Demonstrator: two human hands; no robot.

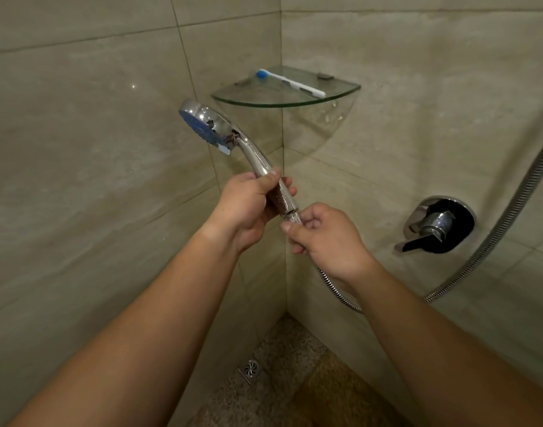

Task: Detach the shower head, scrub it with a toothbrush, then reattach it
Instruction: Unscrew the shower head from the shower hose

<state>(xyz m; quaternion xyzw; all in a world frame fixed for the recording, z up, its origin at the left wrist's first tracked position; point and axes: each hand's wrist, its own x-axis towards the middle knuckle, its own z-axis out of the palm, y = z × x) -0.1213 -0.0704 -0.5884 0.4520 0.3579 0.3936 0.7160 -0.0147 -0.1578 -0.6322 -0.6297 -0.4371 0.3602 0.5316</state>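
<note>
Gripping shower head (221,134) handle: left hand (251,208); right hand (325,238) pinching hose (510,211) nut.

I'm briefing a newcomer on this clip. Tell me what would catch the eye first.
The chrome shower head with its blue face stands out at centre left, its handle in the grip of the left hand. Just below, the right hand pinches the hose where it joins the handle. Above them, a white toothbrush with a blue head lies on the glass corner shelf.
</note>
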